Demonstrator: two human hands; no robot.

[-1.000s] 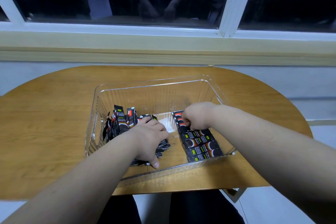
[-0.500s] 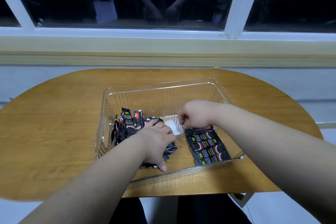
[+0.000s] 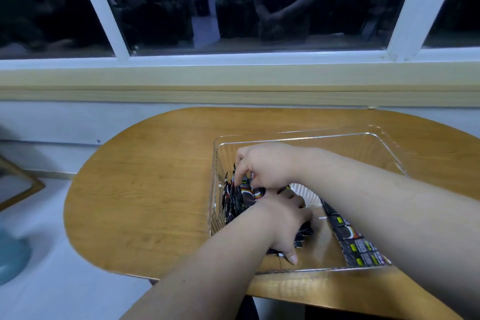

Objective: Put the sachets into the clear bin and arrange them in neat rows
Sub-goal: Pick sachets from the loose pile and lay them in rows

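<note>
Hands: both are inside the clear rectangular plastic bin (image 3: 324, 134), with the forearms coming in over its near wall.
Right hand (image 3: 270, 165): reaches across to the bin's left half, knuckles up and fingers curled downward. Forefinger and thumb pinch the top of one upright black sachet (image 3: 245, 184).
Left hand (image 3: 283, 221): lies palm-down on the loose pile of black sachets (image 3: 233, 205), just nearer than the right hand. The fingers are bent over the packets and the thumb is straight, pointing at the near wall. Whether it grips any packet cannot be told.
Loose pile: packed against the bin's left wall, with many packets on edge and leaning.
Laid row: the flat row of black sachets (image 3: 358, 244) runs along the bin's right side to the near right corner. The packets overlap, and the far end is hidden by the right forearm.
Open room: a strip of bare bin floor shows between the pile and the row, and more bare floor shows beyond the right hand toward the far wall.
Edges: the bin stands on the oval wooden table (image 3: 155, 189), its near wall close to the table's near edge. The table's far edge meets the wall under the dark window (image 3: 233, 8).
</note>
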